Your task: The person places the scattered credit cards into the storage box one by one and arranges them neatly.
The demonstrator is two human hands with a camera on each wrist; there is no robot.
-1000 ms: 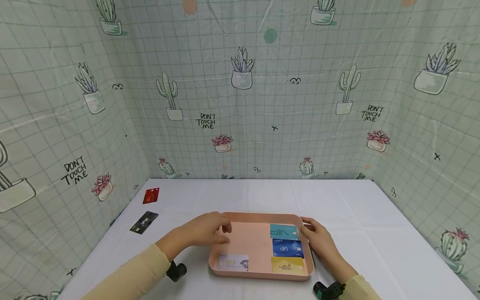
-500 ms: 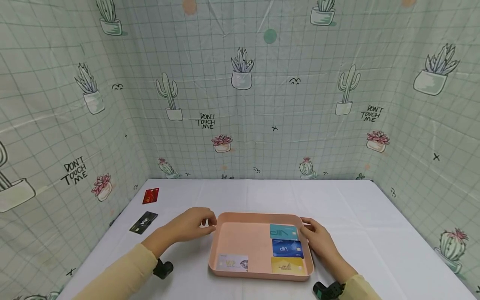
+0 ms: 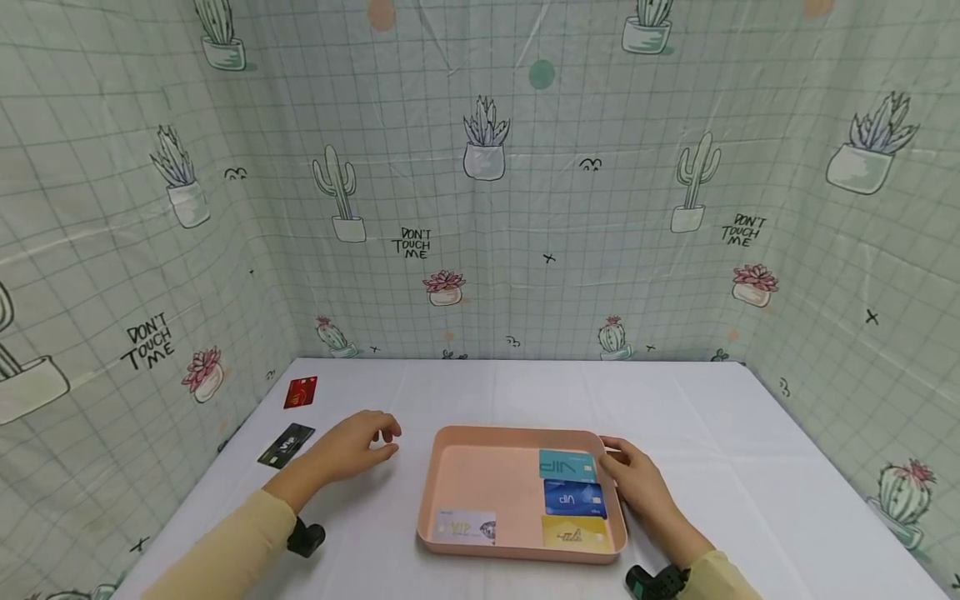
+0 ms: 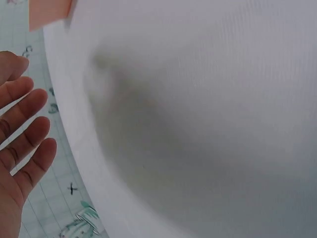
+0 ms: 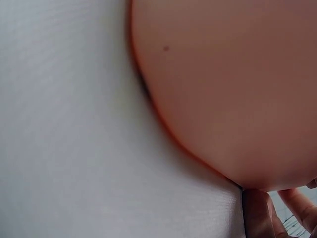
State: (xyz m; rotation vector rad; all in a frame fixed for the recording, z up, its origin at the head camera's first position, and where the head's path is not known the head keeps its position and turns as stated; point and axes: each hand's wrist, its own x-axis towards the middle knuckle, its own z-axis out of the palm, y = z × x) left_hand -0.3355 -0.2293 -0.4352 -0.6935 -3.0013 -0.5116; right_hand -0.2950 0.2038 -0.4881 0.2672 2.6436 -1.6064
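Note:
The pink tray [image 3: 487, 477] lies flat on the table in the head view. My right hand [image 3: 639, 485] grips its right rim, the thumb over the edge; in the right wrist view, fingers [image 5: 258, 210] meet the outer wall of the tray [image 5: 228, 99]. Inside, a teal card [image 3: 566, 465], a blue card [image 3: 573, 498] and a yellow card [image 3: 574, 534] line the right side. A silvery VIP card [image 3: 465, 527] occupies the front left corner. Left of the tray, my left hand [image 3: 345, 446] hovers over the table with loosely bent fingers, holding nothing.
A black VIP card [image 3: 286, 445] lies near the table's left edge, close to my left forearm. Farther back is a red card [image 3: 301, 392]. A white cloth covers the table [image 3: 525, 392], and patterned curtains [image 3: 510, 217] enclose the back and sides.
My left hand has drawn back leftward from over the tray to the bare cloth beside it. The right hand, tray and cards have stayed in place.

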